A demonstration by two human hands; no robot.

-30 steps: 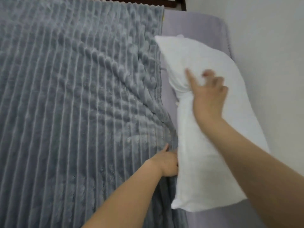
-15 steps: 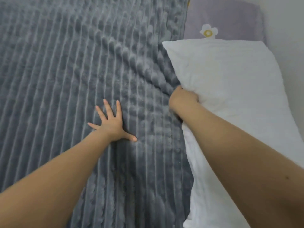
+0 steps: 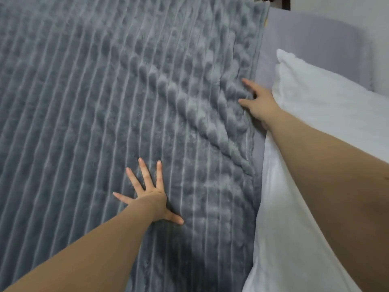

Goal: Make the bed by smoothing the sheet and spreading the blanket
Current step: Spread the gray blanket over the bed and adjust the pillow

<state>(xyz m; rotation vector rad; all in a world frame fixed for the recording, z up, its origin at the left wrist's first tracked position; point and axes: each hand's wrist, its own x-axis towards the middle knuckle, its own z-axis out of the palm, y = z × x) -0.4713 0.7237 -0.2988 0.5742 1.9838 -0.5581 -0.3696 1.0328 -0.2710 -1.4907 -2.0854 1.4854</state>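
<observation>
A plain white wall (image 3: 347, 11) fills the corner at 2 o'clock under soft, even light, and a narrow piece of dark wooden furniture (image 3: 283, 3) shows at 1 o'clock, at the top edge just beside it.

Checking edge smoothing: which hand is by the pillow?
The right hand, touching the blanket edge beside the white pillow; the left hand lies spread farther in.

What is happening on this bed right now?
A person is making the bed. The left hand presses flat, fingers spread, on the grey ribbed blanket. The right hand rests on the blanket's rumpled right edge, beside a white pillow. Diagonal wrinkles run there, and lilac sheet shows beyond the edge.
</observation>
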